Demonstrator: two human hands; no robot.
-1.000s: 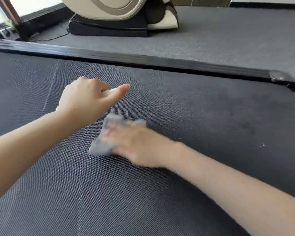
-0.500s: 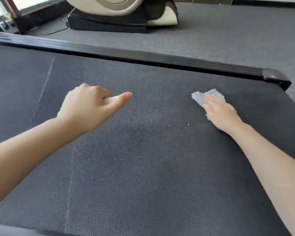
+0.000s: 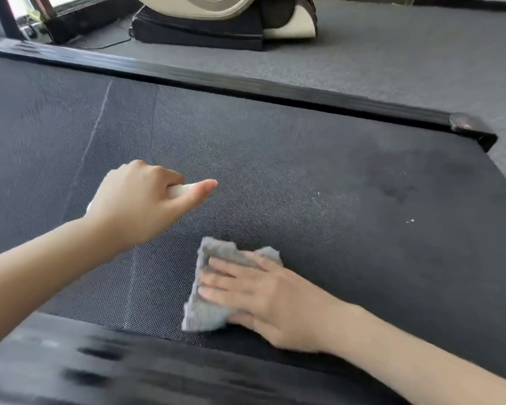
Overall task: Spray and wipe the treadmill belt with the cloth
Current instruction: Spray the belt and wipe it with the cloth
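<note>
The right hand [image 3: 263, 296] is lying flat, straight fingers pointing left, pressing the grey cloth [image 3: 205, 315] onto the treadmill belt [image 3: 304, 171] by its near edge, the cloth's long axis running near-to-far. The left hand [image 3: 140, 197] is gripping a white object [image 3: 181, 190], thumb pointing right.

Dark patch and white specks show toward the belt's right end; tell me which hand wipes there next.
Right. The right hand presses flat on the cloth, on the same side as the dark patch. The left hand grips a white item, probably the sprayer, and has no cloth.
</note>
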